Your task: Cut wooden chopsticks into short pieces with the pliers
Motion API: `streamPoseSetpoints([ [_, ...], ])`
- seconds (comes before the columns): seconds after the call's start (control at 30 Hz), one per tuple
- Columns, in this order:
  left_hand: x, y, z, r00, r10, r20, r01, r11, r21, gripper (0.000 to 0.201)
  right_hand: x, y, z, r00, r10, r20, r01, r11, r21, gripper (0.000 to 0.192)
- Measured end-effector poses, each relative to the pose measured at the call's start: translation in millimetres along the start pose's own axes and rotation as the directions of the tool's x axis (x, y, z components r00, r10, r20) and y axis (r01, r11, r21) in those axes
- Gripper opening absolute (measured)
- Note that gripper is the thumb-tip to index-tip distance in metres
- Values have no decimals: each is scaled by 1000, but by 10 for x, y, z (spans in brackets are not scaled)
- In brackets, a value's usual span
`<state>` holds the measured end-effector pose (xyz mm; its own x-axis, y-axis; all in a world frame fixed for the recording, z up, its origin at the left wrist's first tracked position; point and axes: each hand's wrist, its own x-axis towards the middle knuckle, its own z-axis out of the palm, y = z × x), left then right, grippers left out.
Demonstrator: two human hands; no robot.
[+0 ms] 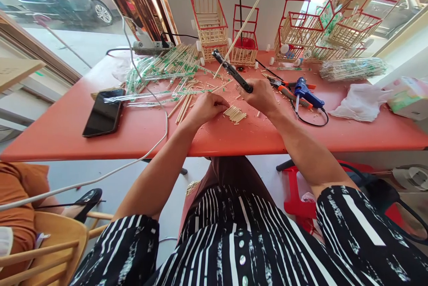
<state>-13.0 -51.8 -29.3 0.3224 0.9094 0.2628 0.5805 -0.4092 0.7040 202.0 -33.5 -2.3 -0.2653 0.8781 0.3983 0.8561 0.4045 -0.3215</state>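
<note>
My right hand (262, 95) grips the handle of a black glue gun (230, 71), its nozzle raised and pointing to the far left. My left hand (204, 107) rests on the red table (60, 130) with its fingertips pressed on the edge of a small raft of short wooden sticks (236, 114) lying side by side. The glue gun sits just above and behind that stick raft. Loose stick offcuts lie scattered around both hands.
A black phone (103, 117) lies at left. Wrapped chopsticks (163, 70) are piled behind it. Red-framed stick carts (210, 23) stand along the back. A blue glue gun (306, 93), pliers (284, 87), a white bag (359, 103) and a stick bundle (352, 68) sit at right. A white cable (165, 128) crosses the table edge.
</note>
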Motion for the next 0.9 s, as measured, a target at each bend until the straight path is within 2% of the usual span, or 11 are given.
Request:
streamPoseSetpoints([
  [0.53,-8,7,-17,1000,23,4,-23,1000,16,17,-10,-42,-28,1000,4,19,-4,1000,7,40],
  [0.7,0,-2,-13,1000,-3,4,3,1000,11,16,4,-6,12,1000,4,11,-4,1000,-8,39],
  [0.8,1,0,-22,999,-25,-24,25,1000,-9,15,8,8,25,1000,-3,21,3,1000,-7,41],
  [0.9,26,-21,-34,991,-88,-97,75,989,-126,15,10,10,28,1000,-12,25,12,1000,0,42],
])
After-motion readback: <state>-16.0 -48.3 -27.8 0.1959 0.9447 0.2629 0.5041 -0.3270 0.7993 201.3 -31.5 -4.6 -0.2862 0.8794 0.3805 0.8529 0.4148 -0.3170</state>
